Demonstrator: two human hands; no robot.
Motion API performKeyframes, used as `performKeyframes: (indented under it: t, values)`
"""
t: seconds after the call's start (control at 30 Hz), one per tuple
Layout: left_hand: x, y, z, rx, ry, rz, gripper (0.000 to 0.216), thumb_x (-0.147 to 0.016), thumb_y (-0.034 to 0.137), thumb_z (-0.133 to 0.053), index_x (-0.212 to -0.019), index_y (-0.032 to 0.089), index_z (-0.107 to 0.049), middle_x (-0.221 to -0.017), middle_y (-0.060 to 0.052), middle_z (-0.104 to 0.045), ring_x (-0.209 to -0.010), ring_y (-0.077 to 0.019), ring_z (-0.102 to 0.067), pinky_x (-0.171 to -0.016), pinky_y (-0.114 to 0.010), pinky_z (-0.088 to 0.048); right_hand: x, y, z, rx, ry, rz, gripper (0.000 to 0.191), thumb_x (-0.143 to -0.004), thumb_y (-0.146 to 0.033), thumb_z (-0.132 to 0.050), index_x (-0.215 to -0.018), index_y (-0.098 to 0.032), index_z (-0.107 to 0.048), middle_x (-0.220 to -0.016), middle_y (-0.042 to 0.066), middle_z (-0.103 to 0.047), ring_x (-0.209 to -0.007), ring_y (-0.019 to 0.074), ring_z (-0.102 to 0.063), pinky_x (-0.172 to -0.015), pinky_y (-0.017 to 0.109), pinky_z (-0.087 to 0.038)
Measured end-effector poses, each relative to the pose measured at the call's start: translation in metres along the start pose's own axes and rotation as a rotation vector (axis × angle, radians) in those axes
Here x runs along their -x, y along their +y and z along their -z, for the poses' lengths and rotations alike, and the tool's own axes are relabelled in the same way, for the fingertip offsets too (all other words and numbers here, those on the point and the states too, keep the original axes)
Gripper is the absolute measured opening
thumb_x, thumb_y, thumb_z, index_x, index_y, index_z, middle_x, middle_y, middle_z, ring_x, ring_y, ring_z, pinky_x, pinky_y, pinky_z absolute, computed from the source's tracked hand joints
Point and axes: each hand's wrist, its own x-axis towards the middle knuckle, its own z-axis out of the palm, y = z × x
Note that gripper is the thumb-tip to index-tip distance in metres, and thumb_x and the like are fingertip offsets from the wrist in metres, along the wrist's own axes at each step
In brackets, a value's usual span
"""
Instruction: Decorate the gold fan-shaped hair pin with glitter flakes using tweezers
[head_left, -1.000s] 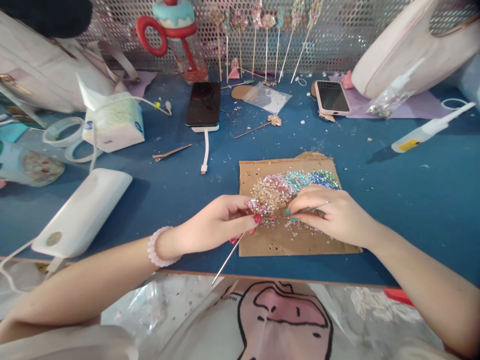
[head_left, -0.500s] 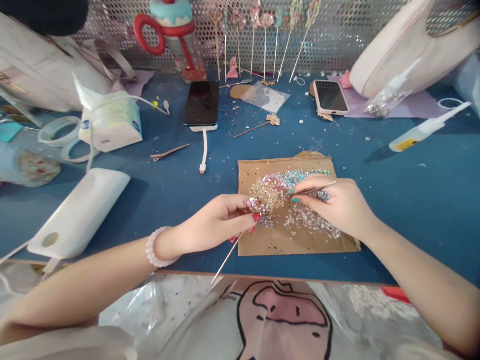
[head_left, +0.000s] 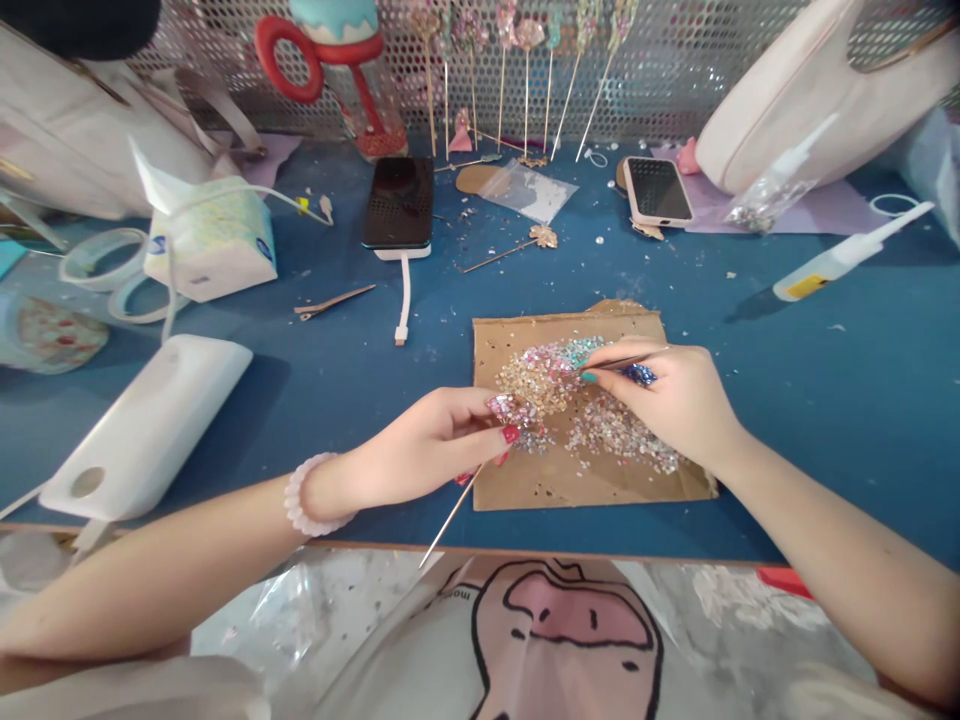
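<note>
My left hand (head_left: 427, 445) pinches a hairpin (head_left: 452, 515) by its rhinestone-covered head (head_left: 512, 410); the thin metal shaft slants down past the table edge. Tweezers (head_left: 619, 362) are gripped in my right hand (head_left: 679, 395), their tips over the far part of the rhinestone pile. Loose rhinestones (head_left: 536, 378) in gold, pink, teal and blue lie on a piece of cardboard (head_left: 592, 492), with a paler, silvery heap (head_left: 622, 435) nearer me. Whether the tweezers hold a stone is too small to make out.
Left of the cardboard lie a hair clip (head_left: 334, 302), a white power bank (head_left: 150, 420) and a tissue pack (head_left: 214, 240). Two phones (head_left: 400, 203) and another hairpin (head_left: 514, 247) are farther back. A glue bottle (head_left: 851, 255) rests on the right; decorated sticks (head_left: 502, 90) stand against the mesh.
My right hand has moved slightly away from me with the tweezers, toward the teal stones. My left hand still holds the hairpin in nearly the same place. The view has shifted a little.
</note>
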Motion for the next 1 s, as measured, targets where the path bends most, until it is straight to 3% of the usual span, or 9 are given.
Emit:
performKeyframes:
  t: [0.43,0.6,1.0]
  values:
    - [0.0008,0.0002,-0.0002,0.014,0.001,0.002,0.016,-0.09,0.021,-0.051,-0.077,0.011,-0.054,-0.062,0.005,-0.046,-0.048,-0.0044,-0.038,-0.044,-0.016,-0.034,-0.0009,0.0008,0.0006,0.026,-0.029,0.056,0.01,-0.083,-0.022,-0.061,-0.083,-0.025,-0.071,-0.087,0.001,-0.074,-0.082,0.0203,-0.071,-0.074,0.034,-0.058]
    - [0.0003,-0.0002,-0.0002,0.02,-0.005,-0.001,0.015,-0.089,0.021,-0.051,-0.078,0.012,-0.055,-0.062,0.005,-0.046,-0.048,-0.0044,-0.038,-0.044,-0.016,-0.034,0.0001,0.0016,0.0003,0.031,-0.028,0.094,0.01,-0.083,-0.024,-0.061,-0.082,-0.025,-0.071,-0.084,0.0,-0.074,-0.077,0.0187,-0.07,-0.067,0.031,-0.057]
    - [-0.0001,-0.0017,0.0,0.019,-0.001,-0.003,0.015,-0.088,0.022,-0.053,-0.079,0.011,-0.057,-0.063,0.004,-0.047,-0.05,-0.0052,-0.04,-0.044,-0.016,-0.035,-0.0023,0.0023,-0.001,-0.076,0.049,0.018,0.011,-0.084,-0.029,-0.063,-0.088,-0.029,-0.072,-0.088,0.0,-0.073,-0.08,0.0188,-0.068,-0.073,0.035,-0.055]
